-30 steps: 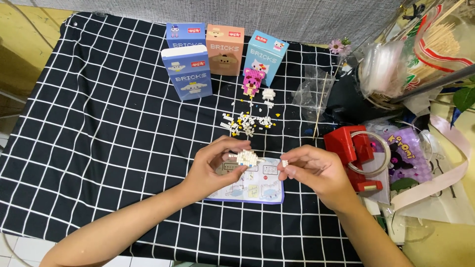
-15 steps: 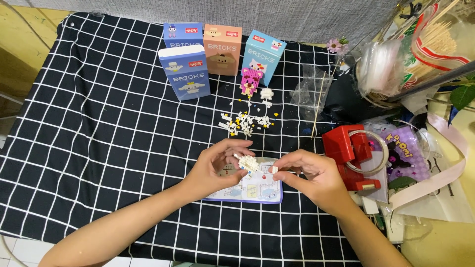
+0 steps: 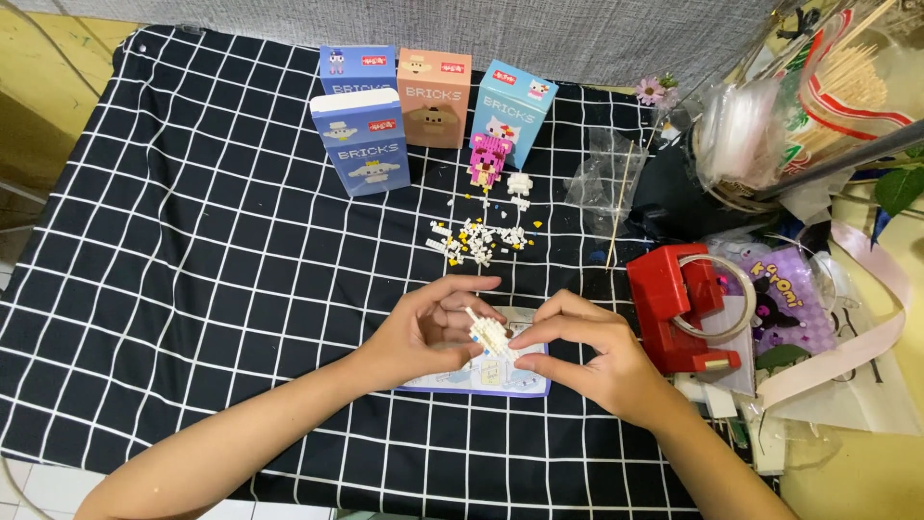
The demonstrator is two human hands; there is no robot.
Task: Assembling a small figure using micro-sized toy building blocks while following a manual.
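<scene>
Together, your two hands hold a small white brick build over a printed instruction sheet.

Your left hand (image 3: 428,327) and right hand (image 3: 587,356) each have a closed grip on the partly built white block model (image 3: 487,335), fingertips pinching it just above the pale instruction leaflet (image 3: 481,377) on the black-and-white checked desk cloth (image 3: 192,250). The model looks only partly assembled: a scatter of loose white and yellow bricks (image 3: 476,239) lies beyond your hands. A finished pink brick figure (image 3: 489,160) stands by four upright toy boxes (image 3: 433,96).
</scene>
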